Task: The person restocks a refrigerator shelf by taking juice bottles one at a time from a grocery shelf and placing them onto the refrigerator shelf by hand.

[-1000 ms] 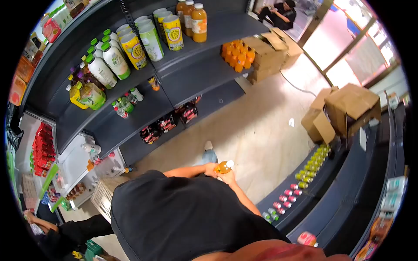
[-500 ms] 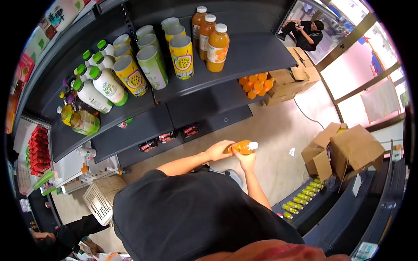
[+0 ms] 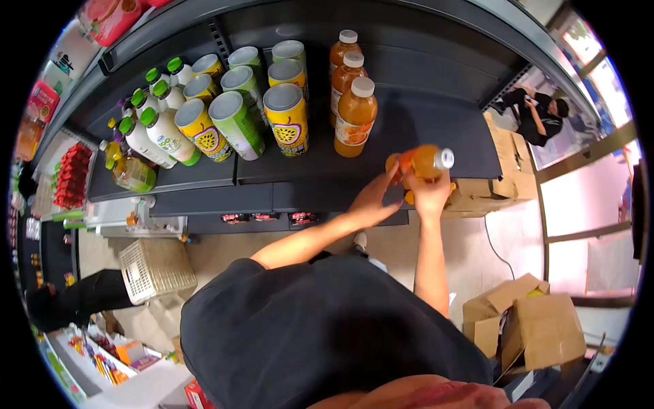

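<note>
My right hand [image 3: 430, 196] is wrapped round an orange juice bottle [image 3: 426, 162] with a white cap, tilted so that the cap points right. It is held up in front of the shelf edge. My left hand [image 3: 371, 204] has its fingers and thumb spread, fingertips right at the bottle's base. On the dark shelf [image 3: 436, 123] beyond, a short row of matching juice bottles [image 3: 355, 117] stands upright. Left of them are yellow passion-fruit canisters [image 3: 287, 121] and a green-and-white canister [image 3: 236, 126].
White bottles with green caps [image 3: 170, 138] stand farther left on the shelf. Cardboard boxes are at the shelf's right end [image 3: 512, 160] and on the floor [image 3: 545, 330]. A beige basket [image 3: 160, 269] is at left. One person [image 3: 543, 117] sits beyond the shelf; another's dark-clothed limb [image 3: 95, 294] shows at left.
Both hands have risen toward the shelf with the juice bottle, from low over the floor. My left hand has opened at the bottle's base. The view has shifted closer to the shelf.
</note>
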`<action>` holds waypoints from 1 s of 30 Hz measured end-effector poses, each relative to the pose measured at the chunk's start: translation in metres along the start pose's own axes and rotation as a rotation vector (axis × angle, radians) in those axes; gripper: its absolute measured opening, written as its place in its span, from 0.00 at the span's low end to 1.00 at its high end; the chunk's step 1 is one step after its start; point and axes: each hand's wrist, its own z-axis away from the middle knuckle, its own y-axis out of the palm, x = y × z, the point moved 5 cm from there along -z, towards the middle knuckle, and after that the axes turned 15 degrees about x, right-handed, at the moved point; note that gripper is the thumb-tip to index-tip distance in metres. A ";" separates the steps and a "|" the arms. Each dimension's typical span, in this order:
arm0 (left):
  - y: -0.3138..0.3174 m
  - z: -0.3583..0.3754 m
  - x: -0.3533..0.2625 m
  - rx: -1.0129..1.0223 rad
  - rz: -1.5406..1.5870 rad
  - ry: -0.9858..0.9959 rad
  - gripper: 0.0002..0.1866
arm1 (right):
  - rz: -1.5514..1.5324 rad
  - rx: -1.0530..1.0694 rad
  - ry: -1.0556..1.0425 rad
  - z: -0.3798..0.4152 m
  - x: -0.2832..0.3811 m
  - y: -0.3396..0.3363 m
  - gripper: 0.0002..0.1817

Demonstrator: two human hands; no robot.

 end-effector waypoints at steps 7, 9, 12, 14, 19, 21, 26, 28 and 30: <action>-0.016 -0.111 0.039 -0.259 0.039 -0.102 0.57 | 0.058 0.188 -0.039 -0.141 -0.042 0.012 0.31; -0.019 -0.132 0.052 -0.357 0.045 -0.128 0.55 | 0.091 0.218 -0.074 -0.168 -0.064 0.020 0.34; -0.031 -0.157 0.073 -0.449 0.084 -0.130 0.54 | 0.095 0.242 -0.119 -0.203 -0.085 0.037 0.37; -0.036 -0.165 0.084 -0.483 0.119 -0.134 0.54 | 0.122 0.258 -0.125 -0.219 -0.092 0.042 0.40; -0.051 -0.187 0.104 -0.531 0.132 -0.134 0.52 | 0.062 0.309 -0.106 -0.246 -0.104 0.053 0.39; -0.052 -0.189 0.106 -0.504 0.053 -0.207 0.51 | 0.035 0.295 -0.107 -0.251 -0.113 0.055 0.39; -0.053 -0.185 0.113 -0.463 -0.205 -0.328 0.48 | -0.077 0.214 -0.186 -0.241 -0.166 0.066 0.37; -0.051 -0.183 0.119 -0.421 -0.185 -0.364 0.47 | -0.052 0.265 -0.164 -0.245 -0.173 0.064 0.36; -0.052 -0.182 0.121 -0.404 -0.142 -0.347 0.47 | -0.015 0.311 -0.162 -0.242 -0.174 0.062 0.34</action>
